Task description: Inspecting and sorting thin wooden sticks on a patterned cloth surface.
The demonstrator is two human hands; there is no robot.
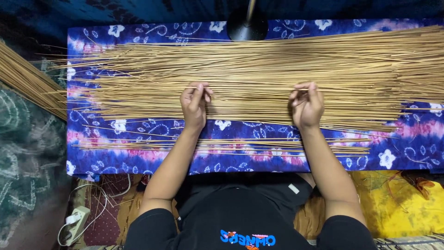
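Left hand (194, 105) and right hand (306, 105) pinch one thin stick (249, 88) off the stick pile (259, 69) on the tie-dye worktop (240, 159); best kept level, neighbours undisturbed.

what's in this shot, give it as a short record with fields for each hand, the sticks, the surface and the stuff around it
left hand: left hand pinches one thin stick between fingertips, over the big pile
right hand: right hand pinches the same stick further along
big pile: thin tan sticks spread lengthwise across the cloth
small pile: fewer sticks nearer the person
surface: blue and pink flowered cloth
around: black lamp base at far edge; another stick bundle at left; white power strip on floor
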